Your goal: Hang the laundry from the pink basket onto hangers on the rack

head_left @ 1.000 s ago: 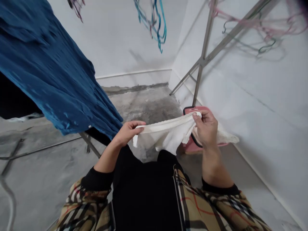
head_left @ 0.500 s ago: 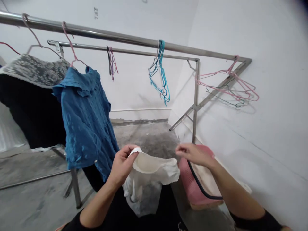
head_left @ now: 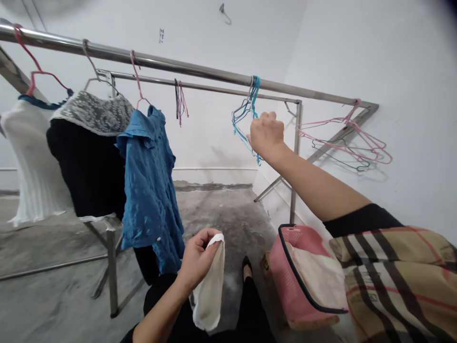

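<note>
Right hand [head_left: 266, 136] lifted to teal wire hangers [head_left: 243, 125], fist closed; left hand [head_left: 195, 261] pinching limp white cloth [head_left: 209, 290].

A blue shirt [head_left: 148, 181], a black garment [head_left: 84, 166] and a white knit top [head_left: 35, 162] hang from a steel drying rack [head_left: 160, 62].

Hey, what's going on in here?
A person stands by steel drying racks. Their left hand grips a white cloth, which hangs down from it. Their right hand is raised and curled shut beside teal wire hangers on a steel rail; whether it holds anything can't be seen. A blue shirt hangs nearby, and a pink plastic basket holding cream cloth sits low on the right.
</note>
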`<state>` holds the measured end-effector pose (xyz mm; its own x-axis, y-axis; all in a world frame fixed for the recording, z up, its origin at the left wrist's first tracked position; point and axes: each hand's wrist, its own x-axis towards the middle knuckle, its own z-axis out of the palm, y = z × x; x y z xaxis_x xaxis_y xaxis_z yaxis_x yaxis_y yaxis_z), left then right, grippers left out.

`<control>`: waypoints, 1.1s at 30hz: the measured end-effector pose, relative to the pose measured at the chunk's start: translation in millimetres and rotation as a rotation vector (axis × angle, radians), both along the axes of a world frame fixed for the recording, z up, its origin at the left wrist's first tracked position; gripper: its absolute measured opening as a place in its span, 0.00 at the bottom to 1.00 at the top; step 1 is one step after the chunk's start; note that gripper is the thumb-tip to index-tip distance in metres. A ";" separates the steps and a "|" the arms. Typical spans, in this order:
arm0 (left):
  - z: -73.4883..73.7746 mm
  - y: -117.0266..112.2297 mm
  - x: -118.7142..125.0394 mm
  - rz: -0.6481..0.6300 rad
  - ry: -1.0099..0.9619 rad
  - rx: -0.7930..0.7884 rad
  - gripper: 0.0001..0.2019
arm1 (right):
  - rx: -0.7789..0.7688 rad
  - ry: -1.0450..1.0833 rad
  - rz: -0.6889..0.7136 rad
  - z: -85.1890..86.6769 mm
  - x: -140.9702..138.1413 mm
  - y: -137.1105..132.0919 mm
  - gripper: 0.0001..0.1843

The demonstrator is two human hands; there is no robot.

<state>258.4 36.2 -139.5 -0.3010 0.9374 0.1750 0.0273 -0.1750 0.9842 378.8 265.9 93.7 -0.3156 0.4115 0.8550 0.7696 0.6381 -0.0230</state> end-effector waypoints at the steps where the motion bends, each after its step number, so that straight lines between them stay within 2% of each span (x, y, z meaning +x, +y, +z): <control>1: -0.5 -1.2 -2.8 0.005 -0.004 -0.003 0.09 | -0.019 0.043 0.024 0.1 -3.9 9.5 0.20; 3: -1.0 -3.7 -7.9 0.016 -0.008 -0.011 0.09 | -0.057 0.120 0.041 1.5 -5.9 23.2 0.26; 5: -1.4 -5.5 -12.3 0.021 -0.012 -0.014 0.09 | -0.091 0.114 -0.016 5.3 -2.7 26.8 0.28; 7: -2.0 -6.0 -15.2 0.023 -0.015 -0.015 0.09 | -0.145 0.064 -0.129 11.7 2.2 21.1 0.25; 10: -2.9 -4.2 -16.5 0.010 -0.026 -0.021 0.09 | -0.264 0.075 -0.221 24.1 7.3 5.9 0.14; 12: -3.4 -2.0 -15.4 0.006 -0.033 -0.027 0.08 | -0.298 0.159 -0.174 31.2 9.2 -1.7 0.09; 14: -3.7 0.2 -13.3 0.006 -0.039 -0.027 0.09 | -0.294 0.240 -0.048 33.8 12.3 -6.8 0.10; 17: -4.5 2.9 -10.5 0.025 -0.046 -0.035 0.10 | -0.275 0.298 0.123 20.9 26.3 -19.3 0.14; 19: -5.4 4.2 -10.1 0.047 -0.067 -0.053 0.12 | -0.296 0.352 0.254 -4.6 44.6 -37.6 0.16; 21: -6.9 5.8 -11.1 0.070 -0.109 -0.073 0.13 | -0.378 0.459 0.428 -46.0 69.0 -64.3 0.16; 23: -8.6 8.4 -12.9 0.096 -0.165 -0.085 0.14 | -0.529 0.596 0.515 -101.5 95.4 -95.4 0.17; 26: -11.1 14.0 -14.0 0.145 -0.234 -0.105 0.15 | -0.655 0.803 0.477 -194.3 127.7 -141.2 0.15; 28: -11.9 18.3 -11.9 0.176 -0.266 -0.111 0.15 | -0.752 0.794 0.423 -246.8 139.5 -168.5 0.13; 30: -12.4 22.6 -6.7 0.182 -0.297 -0.112 0.15 | -0.912 0.753 0.433 -282.6 144.6 -191.4 0.16; 33: -13.5 28.6 4.5 0.154 -0.313 -0.144 0.15 | -1.095 0.677 0.426 -306.1 149.4 -212.6 0.18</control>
